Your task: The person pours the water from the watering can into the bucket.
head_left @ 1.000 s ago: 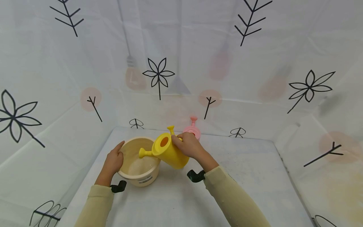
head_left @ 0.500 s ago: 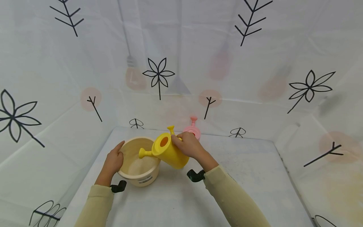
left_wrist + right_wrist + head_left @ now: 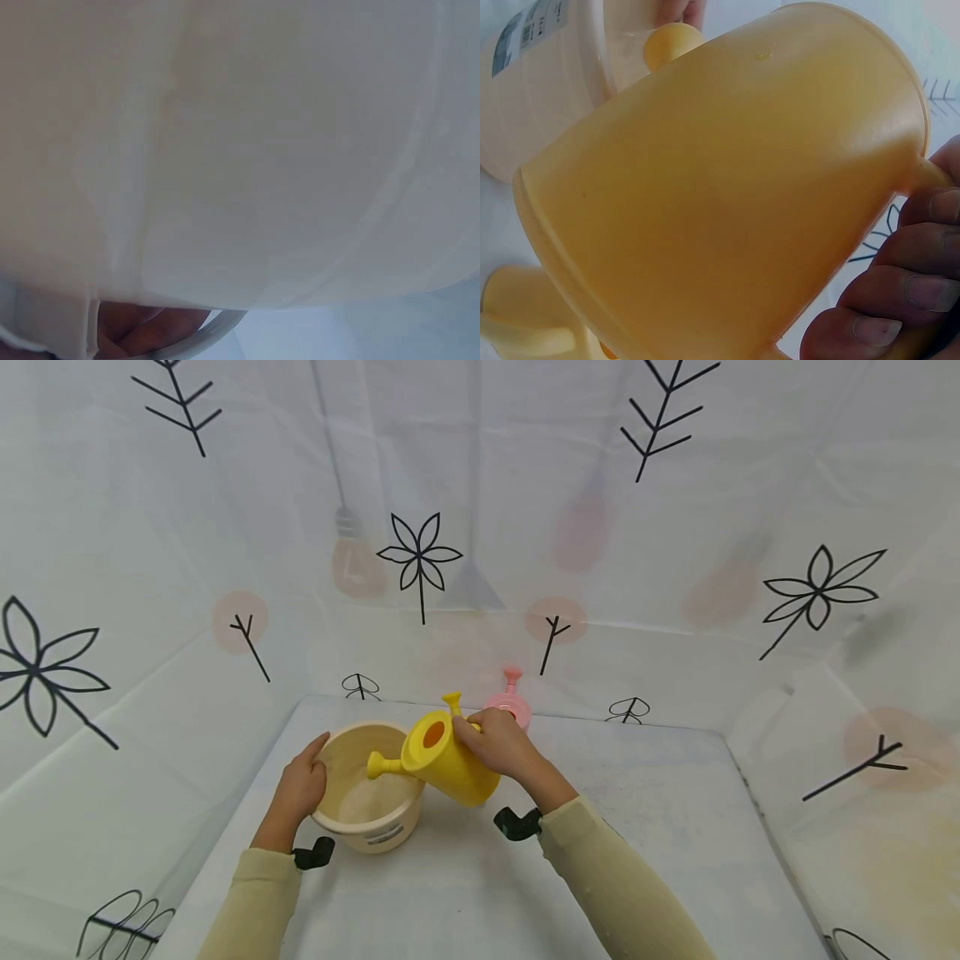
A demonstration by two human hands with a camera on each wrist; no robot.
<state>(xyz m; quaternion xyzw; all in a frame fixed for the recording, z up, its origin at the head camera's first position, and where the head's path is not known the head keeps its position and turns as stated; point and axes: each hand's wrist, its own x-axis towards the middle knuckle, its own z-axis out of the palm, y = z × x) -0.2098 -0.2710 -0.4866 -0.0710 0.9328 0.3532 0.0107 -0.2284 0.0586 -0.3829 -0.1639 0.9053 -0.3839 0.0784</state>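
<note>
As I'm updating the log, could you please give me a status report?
Left hand gripping cream basin at rim. Right hand holding yellow watering can tilted, spout over basin. Pink watering can behind, not blocking spout.

left hand (image 3: 297, 787) with index finger (image 3: 315, 747) extended, right hand (image 3: 498, 743) with fingers (image 3: 907, 289) curled, both forearms (image 3: 611, 877) angled inward

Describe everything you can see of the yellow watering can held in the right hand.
The yellow watering can looks like smooth plastic, with a rounded body, a round opening in its top and a narrow spout ending in a wider head. The right hand holds its handle, fingers curled. It is tilted, spout reaching over the cream bucket. No water visibly leaves the spout; whether the can touches the bucket's rim is unclear.
</note>
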